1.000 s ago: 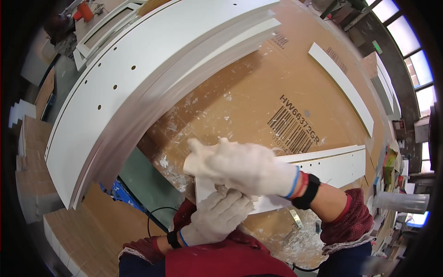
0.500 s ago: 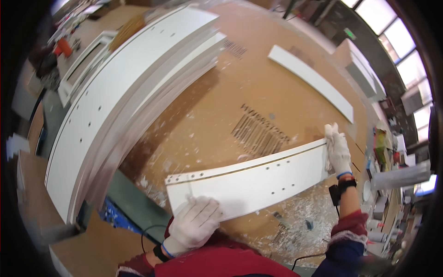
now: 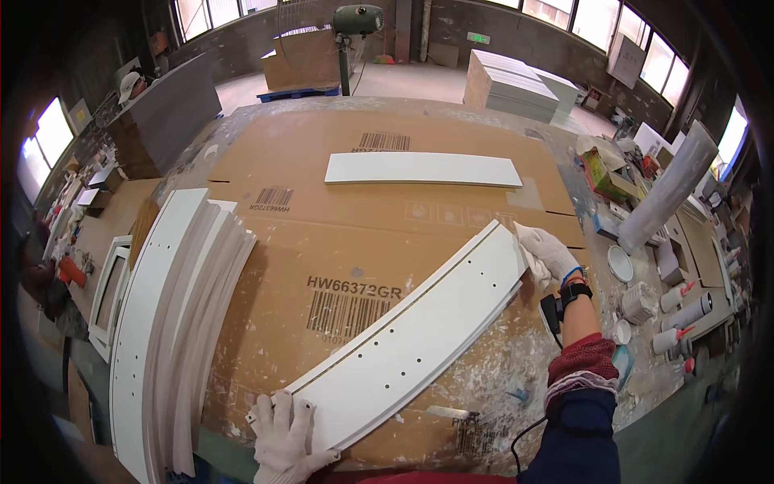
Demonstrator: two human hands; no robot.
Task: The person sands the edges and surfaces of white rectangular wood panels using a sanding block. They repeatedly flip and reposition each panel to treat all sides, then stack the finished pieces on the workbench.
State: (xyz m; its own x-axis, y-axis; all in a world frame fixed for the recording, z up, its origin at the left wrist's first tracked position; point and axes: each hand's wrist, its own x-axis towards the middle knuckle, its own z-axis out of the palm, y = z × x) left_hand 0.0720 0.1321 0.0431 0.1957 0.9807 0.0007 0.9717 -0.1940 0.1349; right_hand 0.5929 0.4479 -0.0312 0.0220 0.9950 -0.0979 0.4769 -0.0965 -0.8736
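Left hand [image 3: 284, 440] shifted to panel's [image 3: 419, 335] near-left end, fingers spread, likely steadying; right hand [image 3: 550, 253] curled at far-right end, hold unclear.

Down here my left hand [image 3: 282, 444] meets the lower edge, wrist cropped out, its spread fingers covering part of the white panel's [image 3: 411, 339] near end. Up at the far end, my right hand [image 3: 550, 254] masks part of the panel's edge, and I can't tell how its fingers sit underneath! My navy sleeve [image 3: 576, 440] and red garment [image 3: 435, 477] run off the bottom. On my left, the outer board covers most of the others in the curved stack [image 3: 145, 323]. Farther back, a person [image 3: 129, 85] is mostly hidden by a grey board [image 3: 177, 113], and the high windows [image 3: 597, 24] are clipped on top.
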